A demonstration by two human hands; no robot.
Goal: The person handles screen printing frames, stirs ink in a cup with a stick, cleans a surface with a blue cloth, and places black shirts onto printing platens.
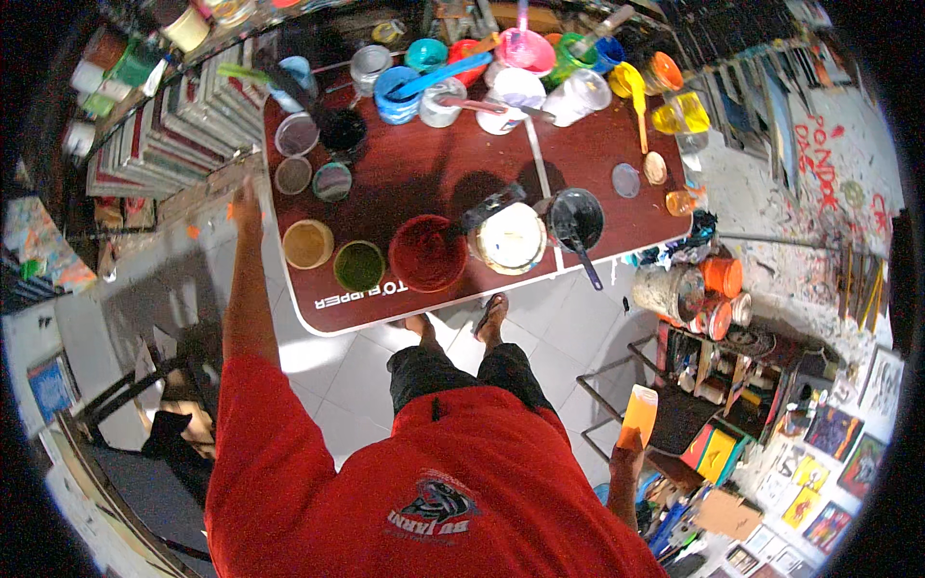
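Observation:
My left hand [245, 200] reaches beside the table's left edge, near a stack of framed screens [173, 125]; its fingers are too small and blurred to make out. My right hand [626, 455], low at my right side, grips an orange flat scraper [639, 412]. On the maroon table [617, 207] stand several paint pots, among them tan [308, 241], olive green [358, 265], red [424, 255], white [511, 241] with a dark tool across it, and black [573, 222] with a handle. Along the back, several coloured tubs [400, 96] have spatulas resting in or on them.
My feet [491, 316] are on the tiled floor at the table's near edge. Orange and grey buckets [718, 276] and a cluttered rack [732, 376] stand at the right, beside a paint-marked wall [809, 164]. A dark chair-like frame [125, 385] is at the lower left.

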